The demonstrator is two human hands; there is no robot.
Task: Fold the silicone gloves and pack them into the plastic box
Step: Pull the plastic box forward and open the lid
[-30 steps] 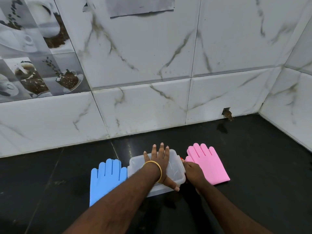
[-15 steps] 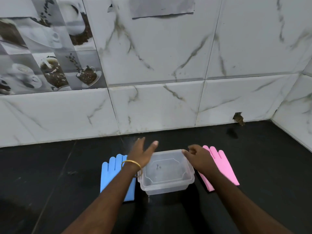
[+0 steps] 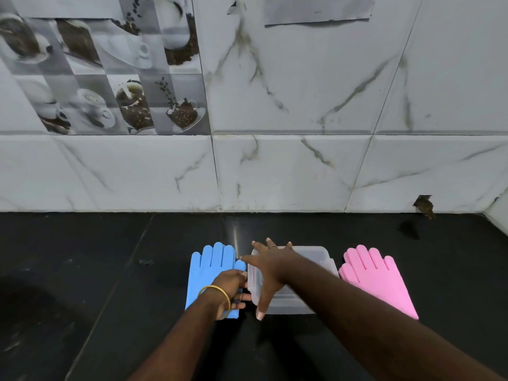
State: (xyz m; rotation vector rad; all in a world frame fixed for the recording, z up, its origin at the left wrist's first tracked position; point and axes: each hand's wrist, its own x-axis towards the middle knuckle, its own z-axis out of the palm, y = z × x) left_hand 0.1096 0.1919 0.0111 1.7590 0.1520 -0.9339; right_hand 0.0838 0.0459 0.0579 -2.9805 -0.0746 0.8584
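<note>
A blue silicone glove (image 3: pixel 210 270) lies flat on the black counter, fingers pointing at the wall. Right of it stands the clear plastic box (image 3: pixel 316 259), and a pink silicone glove (image 3: pixel 376 283) lies flat on the box's other side. My left hand (image 3: pixel 232 287), with a gold bangle on the wrist, rests on the blue glove's right half, its fingers stretched against the box's left wall. My right hand (image 3: pixel 268 270) reaches across with fingers spread wide over the box's left part, thumb hanging past the front rim. The arm hides the box's inside.
The black counter (image 3: pixel 110 270) runs back to a marble-tiled wall (image 3: pixel 288 171). A side wall (image 3: pixel 499 207) closes the corner at far right, with a small broken hole (image 3: pixel 424 206) at the wall's foot.
My left hand dropped from beside the box onto the blue glove. My right hand crossed from the box's right side to its left part, uncovering the pink glove. The camera view shifted left.
</note>
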